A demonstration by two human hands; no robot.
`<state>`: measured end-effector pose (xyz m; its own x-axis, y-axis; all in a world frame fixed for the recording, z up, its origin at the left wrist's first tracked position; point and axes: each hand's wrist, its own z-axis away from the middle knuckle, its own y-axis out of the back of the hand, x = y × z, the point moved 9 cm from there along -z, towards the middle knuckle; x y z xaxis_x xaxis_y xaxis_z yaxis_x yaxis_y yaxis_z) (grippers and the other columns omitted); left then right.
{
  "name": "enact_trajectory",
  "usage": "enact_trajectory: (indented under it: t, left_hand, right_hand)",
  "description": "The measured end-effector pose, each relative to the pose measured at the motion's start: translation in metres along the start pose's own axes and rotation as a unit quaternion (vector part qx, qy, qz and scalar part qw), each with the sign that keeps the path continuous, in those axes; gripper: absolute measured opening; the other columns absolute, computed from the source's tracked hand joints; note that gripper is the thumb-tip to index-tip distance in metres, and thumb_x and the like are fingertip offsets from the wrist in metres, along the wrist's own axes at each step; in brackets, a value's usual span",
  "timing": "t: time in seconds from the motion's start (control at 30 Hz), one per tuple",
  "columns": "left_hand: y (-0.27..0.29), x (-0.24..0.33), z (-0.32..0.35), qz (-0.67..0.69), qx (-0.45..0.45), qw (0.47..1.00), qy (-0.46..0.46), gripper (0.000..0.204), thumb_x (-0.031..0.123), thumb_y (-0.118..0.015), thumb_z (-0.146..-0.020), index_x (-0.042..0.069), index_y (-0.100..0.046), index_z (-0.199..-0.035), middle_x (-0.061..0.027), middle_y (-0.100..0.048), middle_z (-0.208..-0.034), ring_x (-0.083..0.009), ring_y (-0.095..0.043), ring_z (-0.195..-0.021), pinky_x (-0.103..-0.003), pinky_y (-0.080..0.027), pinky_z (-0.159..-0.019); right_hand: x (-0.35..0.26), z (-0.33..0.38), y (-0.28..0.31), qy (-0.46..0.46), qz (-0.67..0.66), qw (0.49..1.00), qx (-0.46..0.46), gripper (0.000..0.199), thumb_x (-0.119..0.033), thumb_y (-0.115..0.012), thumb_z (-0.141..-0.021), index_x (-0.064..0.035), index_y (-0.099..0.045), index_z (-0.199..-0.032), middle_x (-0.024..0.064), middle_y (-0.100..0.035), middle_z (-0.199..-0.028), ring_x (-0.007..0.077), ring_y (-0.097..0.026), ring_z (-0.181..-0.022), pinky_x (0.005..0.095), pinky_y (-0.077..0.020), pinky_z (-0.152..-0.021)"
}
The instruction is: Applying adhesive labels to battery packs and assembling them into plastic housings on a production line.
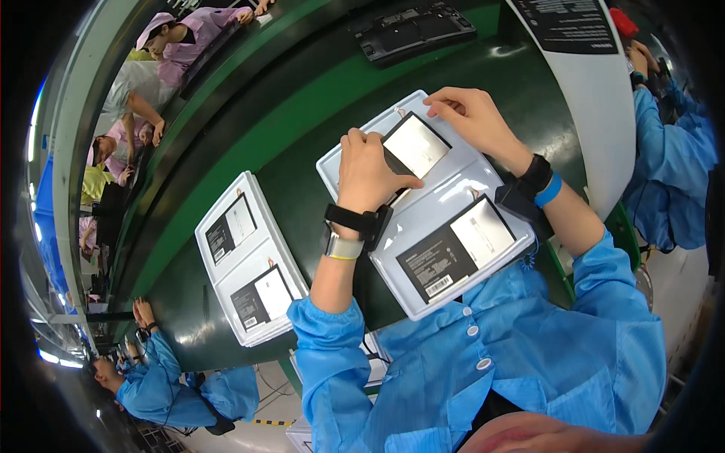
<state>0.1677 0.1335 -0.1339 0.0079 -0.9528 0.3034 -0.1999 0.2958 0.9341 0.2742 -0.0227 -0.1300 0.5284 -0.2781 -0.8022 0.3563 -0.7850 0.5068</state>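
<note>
A pale plastic tray [473, 181] with two compartments lies in front of me. In its far compartment is a flat battery [420, 143], black and silver, with a small wire lead at its far edge. My left hand [370, 172] grips this battery from the left, its thumb stretched across the near edge; the palm hides much of the black part. My right hand [477, 124] hovers over the tray's far right rim, beside the battery, with bent fingers and a gap between thumb and index finger. The near compartment holds a second battery [453, 253], lying flat.
Left of it, a stack of similar trays [281, 234] has two batteries in the top one. An opened laptop base [414, 32] lies on the line beyond the green bench [302, 136]. A white panel [596, 106] stands at right. Co-workers [162, 392] work nearby.
</note>
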Motion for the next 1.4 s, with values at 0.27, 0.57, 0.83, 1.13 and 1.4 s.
enact_trajectory:
  t: [0.27, 0.57, 0.83, 1.13, 1.4]
  left_hand:
    - [0.021, -0.029, -0.017, 0.265, -0.012, 0.955, 0.131, 0.062, 0.03, -0.094, -0.072, -0.004, -0.057, -0.107, -0.019, -0.075, -0.095, -0.0249, -0.075, -0.084, -0.033, -0.059, -0.074]
    - [-0.006, -0.021, -0.018, 0.466, -0.069, 0.876, 0.102, 0.064, 0.029, -0.093, -0.077, -0.002, -0.054, -0.118, -0.0117, -0.071, -0.102, -0.019, -0.071, -0.089, -0.032, -0.058, -0.08]
    - [0.017, 0.016, -0.015, 0.669, -0.022, 0.741, 0.057, 0.061, 0.011, -0.088, -0.081, -0.002, -0.049, -0.126, -0.0114, -0.067, -0.111, -0.0157, -0.067, -0.097, -0.03, -0.056, -0.086]
    - [0.009, 0.005, -0.017, 0.537, 0.057, 0.837, 0.086, 0.066, 0.021, -0.09, -0.081, -0.002, -0.045, -0.123, -0.0149, -0.066, -0.112, -0.0179, -0.07, -0.097, -0.031, -0.059, -0.081]
    - [-0.006, 0.024, -0.012, 0.557, -0.038, 0.827, 0.06, 0.072, 0.024, -0.092, -0.078, -0.004, -0.05, -0.13, -0.0119, -0.065, -0.114, -0.0158, -0.064, -0.105, -0.031, -0.054, -0.091]
  right_hand:
    - [0.021, 0.01, -0.02, -0.06, -0.248, 0.966, -0.046, 0.02, -0.014, -0.066, -0.1, 0.004, -0.07, -0.108, 0.0047, -0.072, -0.091, 0.0072, -0.066, -0.083, 0.0236, -0.0532, -0.076]
    - [0.006, 0.01, -0.006, -0.039, -0.383, 0.921, -0.053, 0.013, -0.015, -0.07, -0.098, -0.002, -0.068, -0.098, 0.003, -0.071, -0.09, 0.0066, -0.061, -0.079, 0.0207, -0.0463, -0.07]
    - [0.044, 0.01, 0.008, -0.112, -0.457, 0.881, 0.049, 0.011, -0.012, -0.067, -0.096, -0.0014, -0.069, -0.098, 0.0042, -0.067, -0.089, 0.0084, -0.06, -0.081, 0.0227, -0.046, -0.073]
    - [-0.033, 0.028, -0.003, 0.049, -0.311, 0.949, 0.002, 0.01, -0.004, -0.067, -0.097, 0.005, -0.069, -0.102, 0.0061, -0.07, -0.096, 0.0118, -0.065, -0.09, 0.0287, -0.0537, -0.085]
    - [-0.044, 0.032, -0.001, 0.101, -0.301, 0.948, -0.024, 0.007, -0.001, -0.065, -0.098, 0.0043, -0.067, -0.101, 0.0049, -0.066, -0.096, 0.0106, -0.061, -0.089, 0.0272, -0.0514, -0.083]
